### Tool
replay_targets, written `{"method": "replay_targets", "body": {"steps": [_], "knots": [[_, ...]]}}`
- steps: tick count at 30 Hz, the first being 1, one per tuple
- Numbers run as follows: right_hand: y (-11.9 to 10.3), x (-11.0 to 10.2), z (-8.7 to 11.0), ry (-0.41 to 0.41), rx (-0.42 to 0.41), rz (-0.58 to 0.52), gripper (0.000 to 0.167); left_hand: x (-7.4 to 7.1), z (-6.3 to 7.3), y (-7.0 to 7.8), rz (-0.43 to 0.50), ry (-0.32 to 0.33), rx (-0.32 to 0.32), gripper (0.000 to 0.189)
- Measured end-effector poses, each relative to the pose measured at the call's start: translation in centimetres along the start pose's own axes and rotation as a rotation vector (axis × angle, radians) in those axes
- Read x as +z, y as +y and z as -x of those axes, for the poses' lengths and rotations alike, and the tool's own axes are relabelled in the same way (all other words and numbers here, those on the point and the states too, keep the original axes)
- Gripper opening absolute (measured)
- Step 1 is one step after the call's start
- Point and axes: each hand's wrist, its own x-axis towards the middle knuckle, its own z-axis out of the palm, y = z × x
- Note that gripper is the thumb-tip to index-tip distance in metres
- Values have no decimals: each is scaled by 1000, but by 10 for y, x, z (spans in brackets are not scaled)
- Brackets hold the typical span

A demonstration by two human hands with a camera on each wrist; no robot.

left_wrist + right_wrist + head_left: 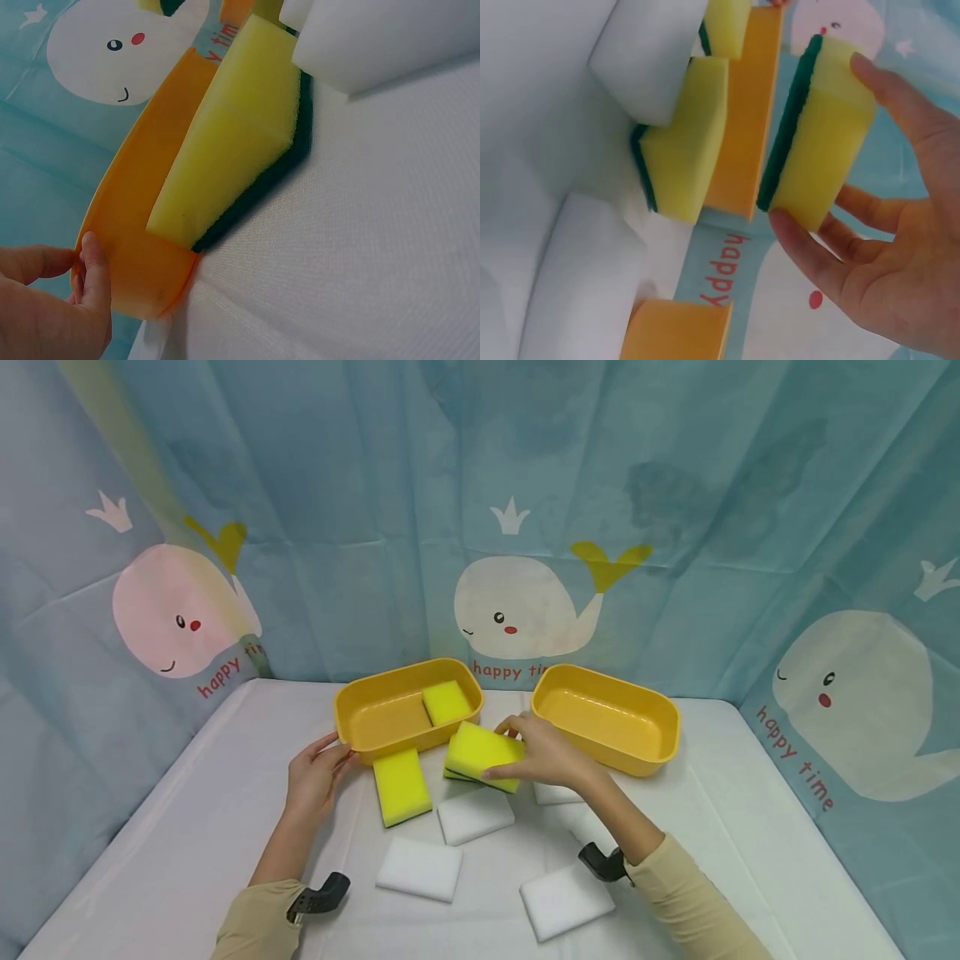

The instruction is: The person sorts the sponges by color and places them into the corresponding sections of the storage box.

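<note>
While your right grip [546, 752] is clamped on a yellow sponge [483, 750] just above a second sponge [684, 142], your left grip [318, 774] pinching the tub [382, 720] ahead-left of the right, you seem mid-transfer, the next move likely calling for clearing that tub's rim.
</note>
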Motion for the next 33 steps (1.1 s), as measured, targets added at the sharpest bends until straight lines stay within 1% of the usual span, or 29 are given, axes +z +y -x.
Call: {"method": "replay_targets", "body": {"steps": [6,11,14,24,33], "knots": [[-7,1,-7,6,15,4,67,0,0,-1,2,-4,13,59],[-10,3,-13,6,20,14,68,0,1,-2,2,-8,34,59],[-12,5,-16,7,24,19,68,-1,2,-2,3,-10,36,59],[-17,12,-27,33,24,30,68,0,2,-1,6,-10,25,59],[-26,12,-35,39,53,7,71,0,1,-2,-7,3,17,59]]}}
